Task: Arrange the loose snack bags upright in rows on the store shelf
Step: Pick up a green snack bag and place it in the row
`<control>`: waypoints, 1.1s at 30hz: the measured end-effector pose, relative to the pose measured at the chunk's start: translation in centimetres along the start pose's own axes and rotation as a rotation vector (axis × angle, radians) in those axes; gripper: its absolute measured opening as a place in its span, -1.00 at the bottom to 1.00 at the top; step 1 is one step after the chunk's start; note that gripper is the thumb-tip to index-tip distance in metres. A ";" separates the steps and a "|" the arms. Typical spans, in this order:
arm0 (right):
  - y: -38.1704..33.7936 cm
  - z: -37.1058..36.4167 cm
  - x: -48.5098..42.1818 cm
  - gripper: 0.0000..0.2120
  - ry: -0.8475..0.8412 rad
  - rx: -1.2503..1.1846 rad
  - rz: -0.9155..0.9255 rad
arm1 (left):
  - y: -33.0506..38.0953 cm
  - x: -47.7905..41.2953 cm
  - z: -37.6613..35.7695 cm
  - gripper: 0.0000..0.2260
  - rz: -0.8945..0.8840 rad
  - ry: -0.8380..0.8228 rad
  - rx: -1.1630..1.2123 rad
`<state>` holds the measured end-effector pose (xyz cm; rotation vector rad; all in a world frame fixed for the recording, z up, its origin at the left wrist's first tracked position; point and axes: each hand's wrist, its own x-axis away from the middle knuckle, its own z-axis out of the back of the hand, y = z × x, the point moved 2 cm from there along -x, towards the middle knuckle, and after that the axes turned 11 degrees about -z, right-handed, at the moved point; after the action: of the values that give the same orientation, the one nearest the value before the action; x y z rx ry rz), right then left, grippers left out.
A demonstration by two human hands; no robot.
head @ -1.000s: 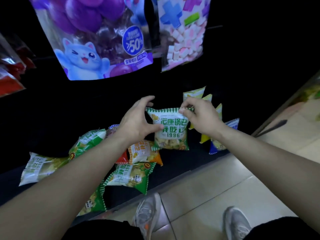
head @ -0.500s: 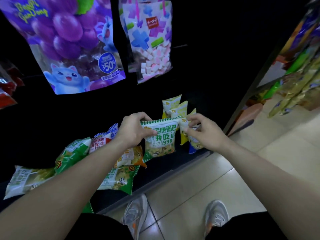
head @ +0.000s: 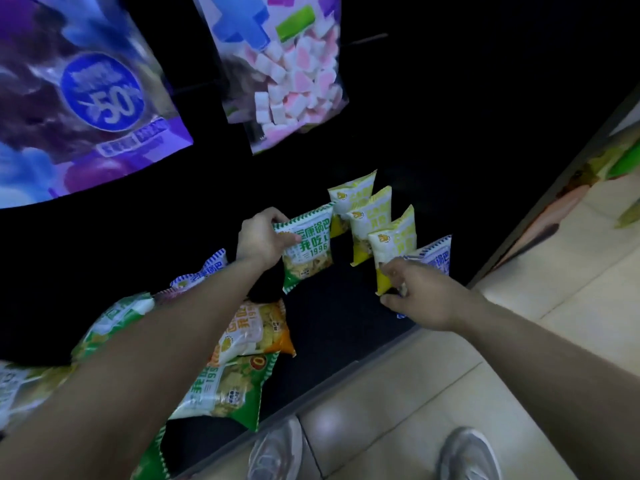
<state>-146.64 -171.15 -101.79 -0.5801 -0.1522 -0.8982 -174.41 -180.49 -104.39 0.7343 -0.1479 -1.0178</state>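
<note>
My left hand [head: 263,237] grips the green bag [head: 306,247] by its upper left corner, thumb across the printed front. The bag stands on end over the dark shelf [head: 339,317], just left of the back of the row. Its long axis runs nearly vertical with the top seal leaning slightly right, and its face is turned toward me. I cannot tell whether its bottom edge touches the shelf.

It is white and green with a striped top seal, large green characters, "1996", and pale crisps pictured low down.

Three yellow bags [head: 372,220] stand upright in a diagonal row, with a blue bag [head: 434,254] at the near end, partly hidden by my right hand [head: 419,294]. That hand's fingers curl at the lower corner of the nearest yellow bag. Whether they pinch it or only touch it I cannot tell.

My left forearm covers much of the loose pile. An orange bag [head: 263,330] and a flat green bag [head: 225,389] show beneath it. The hanging packs above are blurred.
</note>
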 end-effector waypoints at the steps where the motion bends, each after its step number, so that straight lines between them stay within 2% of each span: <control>1: 0.2 -0.4 -0.4 -0.47 -0.005 0.021 -0.026 | -0.9 -1.1 -0.8 -0.64 0.011 -0.001 0.008; 7: 0.5 -2.6 -1.7 -0.50 -0.044 0.027 -0.061 | -4.1 -6.7 -4.6 -0.68 0.115 0.036 0.063; 13: -0.1 -3.7 -2.0 -0.51 -0.098 0.065 -0.050 | -5.6 -8.2 -6.3 -0.67 0.178 0.096 0.079; 20: -1.5 -4.3 -1.7 -0.48 -0.179 0.147 -0.035 | -4.1 -6.6 -4.0 -0.50 0.020 0.067 -0.255; 22: -3.0 -4.3 -1.6 -0.47 -0.187 0.163 -0.005 | -3.4 -5.5 -2.1 -0.49 0.020 0.011 -0.291; 28: -9.4 -5.1 -1.7 -0.44 -0.204 0.216 0.110 | -2.6 2.5 5.0 -0.46 -0.010 -0.350 -0.428; 30: -11.5 -5.7 -1.5 -0.43 -0.217 0.224 0.148 | -3.2 6.2 7.4 -0.45 -0.004 -0.401 -0.466; 33: -13.9 -7.4 -1.2 -0.46 -0.235 0.290 0.189 | -5.1 11.4 10.2 -0.47 0.043 -0.389 -0.469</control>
<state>-159.02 -181.00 -102.73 -0.4196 -0.4257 -0.6087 -176.47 -196.39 -102.30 0.1021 -0.2491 -1.0934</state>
